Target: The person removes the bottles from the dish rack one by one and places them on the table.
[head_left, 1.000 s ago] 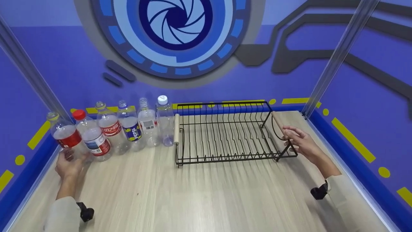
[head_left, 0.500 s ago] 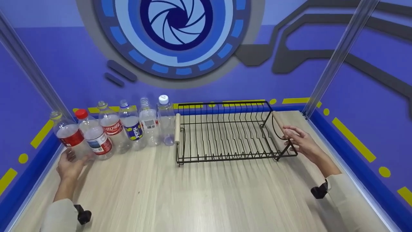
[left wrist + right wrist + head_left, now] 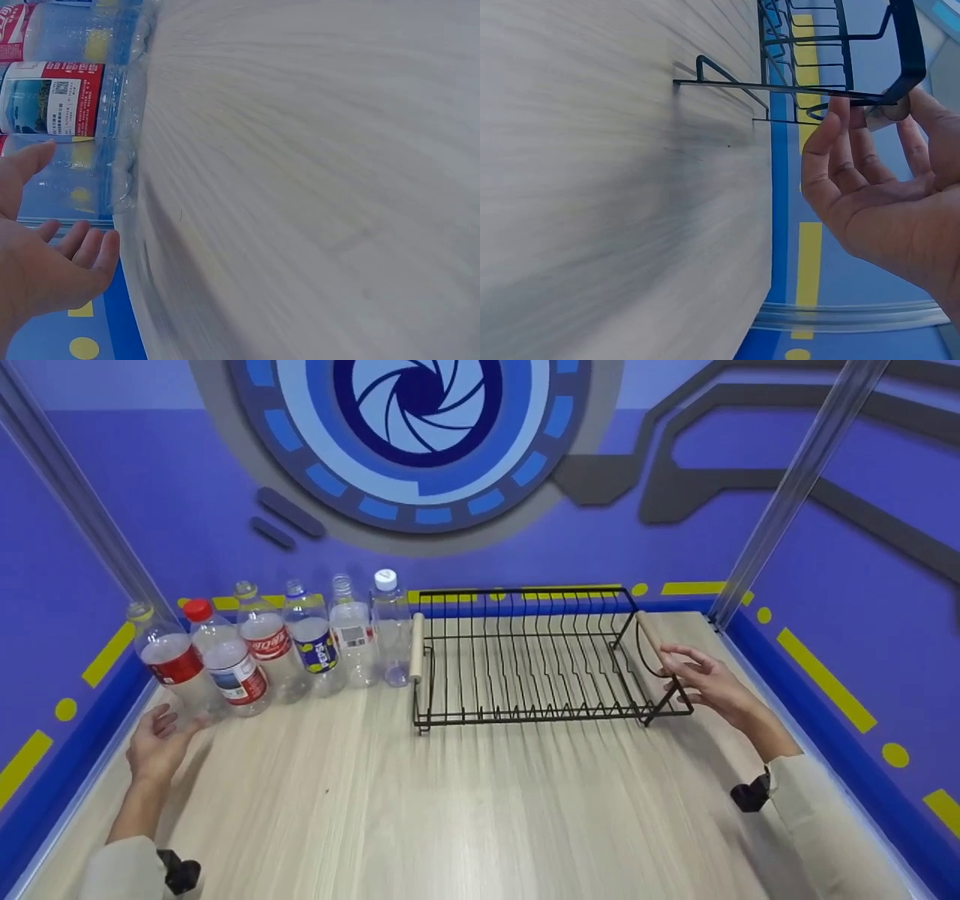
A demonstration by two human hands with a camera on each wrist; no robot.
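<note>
In the head view, my left hand (image 3: pixel 156 744) is just in front of the leftmost plastic bottle (image 3: pixel 171 660), which has a red label and no cap. Its fingers and thumb are spread apart and hold nothing, as the left wrist view shows. Beside that bottle stands a red-capped bottle (image 3: pixel 234 675) with a red, white and blue label. On the right, my right hand (image 3: pixel 709 686) holds the wooden handle (image 3: pixel 885 114) of a black wire dish rack (image 3: pixel 532 716), fingers and thumb curled about it. The rack stands on the table.
Several upright bottles make a row left of the rack, among them a Pepsi bottle (image 3: pixel 319 652) and a white-capped one (image 3: pixel 391 634). Blue and purple panels (image 3: pixel 480 562) wall the wood-grain table (image 3: pixel 480 802) at the back and sides.
My left hand has let go of the leftmost bottle and drawn back a little towards me, its fingers spreading. The right hand stays at the rack's handle. The view has shifted slightly.
</note>
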